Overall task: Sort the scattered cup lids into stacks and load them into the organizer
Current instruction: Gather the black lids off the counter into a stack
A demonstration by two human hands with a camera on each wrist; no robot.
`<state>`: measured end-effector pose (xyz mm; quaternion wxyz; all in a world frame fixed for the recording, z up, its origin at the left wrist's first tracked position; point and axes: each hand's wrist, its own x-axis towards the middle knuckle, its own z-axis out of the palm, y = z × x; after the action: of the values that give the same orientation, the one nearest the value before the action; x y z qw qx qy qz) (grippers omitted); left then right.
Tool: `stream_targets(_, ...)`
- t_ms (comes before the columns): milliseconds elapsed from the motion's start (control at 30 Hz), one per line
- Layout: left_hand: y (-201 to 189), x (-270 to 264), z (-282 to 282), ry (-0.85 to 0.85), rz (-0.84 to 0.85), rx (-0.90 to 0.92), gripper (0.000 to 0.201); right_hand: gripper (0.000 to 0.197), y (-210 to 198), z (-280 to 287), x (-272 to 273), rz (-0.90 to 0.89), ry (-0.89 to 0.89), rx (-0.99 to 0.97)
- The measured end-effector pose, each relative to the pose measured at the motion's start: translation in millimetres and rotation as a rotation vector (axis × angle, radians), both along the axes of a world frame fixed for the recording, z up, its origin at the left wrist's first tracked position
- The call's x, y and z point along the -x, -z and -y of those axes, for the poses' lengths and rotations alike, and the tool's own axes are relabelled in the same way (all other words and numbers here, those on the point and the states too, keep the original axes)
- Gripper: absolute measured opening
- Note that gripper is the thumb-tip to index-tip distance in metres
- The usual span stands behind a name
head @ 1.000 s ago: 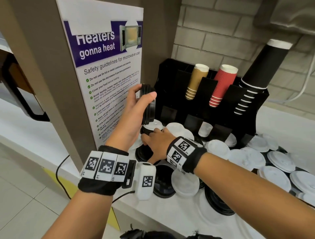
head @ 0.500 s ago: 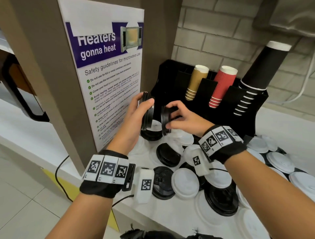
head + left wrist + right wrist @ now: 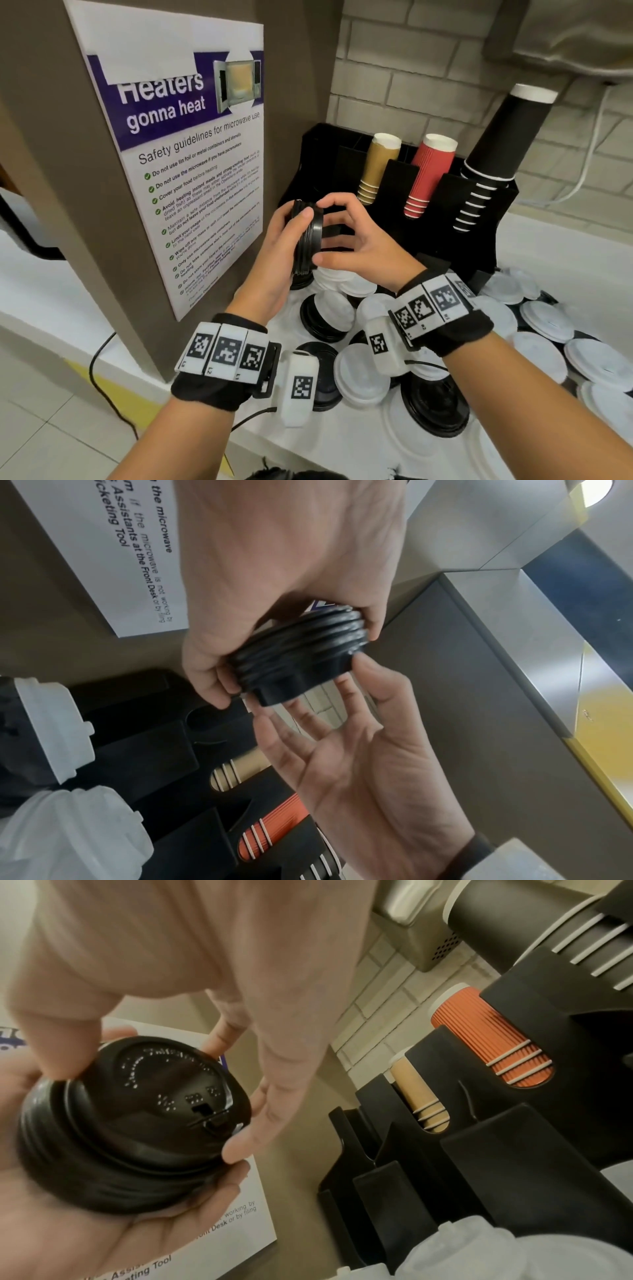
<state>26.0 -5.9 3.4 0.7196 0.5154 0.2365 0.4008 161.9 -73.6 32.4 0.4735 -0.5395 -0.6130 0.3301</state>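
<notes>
A stack of several black cup lids (image 3: 306, 240) is held on edge above the counter, in front of the black organizer (image 3: 486, 219). My left hand (image 3: 294, 219) grips the stack (image 3: 308, 642) round its rim, thumb on the near side. My right hand (image 3: 325, 233) spans the end lid, index finger curled over the top and thumb under the bottom. In the right wrist view that hand (image 3: 149, 1107) pinches the top lid's rim while the stack (image 3: 103, 1164) lies in my left palm.
Loose white lids (image 3: 363, 373) and black lids (image 3: 435, 407) cover the counter below my wrists and to the right. The organizer holds tan cups (image 3: 376, 164), red cups (image 3: 431, 171) and tall black cups (image 3: 503, 137). A pillar with a poster (image 3: 191, 164) stands close on the left.
My right hand picked a black lid off the counter, raised it and joined it to the stack in my left hand. The left hand stayed nearly still.
</notes>
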Motion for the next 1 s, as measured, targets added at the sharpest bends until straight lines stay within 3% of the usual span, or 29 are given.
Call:
stream_targets(300, 2.9, 4.5, -6.1, -0.001, -0.009, -0.006, 0.06, 0.065, -2.9, -5.6, -2.5, -0.025, -0.021, 0.063)
stream_targets(367, 0.8, 6.3, -10.7, -0.051, 0.008, -0.009, 0.06, 0.051, -3.9, -13.5, -4.3, -0.044, 0.071, 0.104)
stream_targets(467, -4.7, 9.9, -20.7, -0.134, 0.044, -0.006, 0.066, 0.026, 1.2, -36.6, -7.2, 0.175, 0.24, 0.208)
stream_targets(600, -9.8, 14.5, -30.1, -0.159, 0.06, -0.04, 0.063, 0.033, 16.2, -64.1, 8.8, 0.82, -0.08, 0.52)
stream_targets(700, -10.6, 17.3, -31.1, -0.144, 0.058, -0.052, 0.063, 0.042, 26.8, -74.1, 26.8, 1.113, -0.206, 0.673)
stream_targets(867, -9.1, 19.6, -31.2, -0.143, 0.017, -0.053, 0.072, 0.047, 38.6, -85.7, 35.3, 1.29, -0.153, 0.797)
stream_targets(1000, -9.5, 19.5, -32.5, -0.133, 0.022, -0.061, 0.072, 0.057, 38.7, -94.3, 34.6, 1.246, -0.023, 0.665)
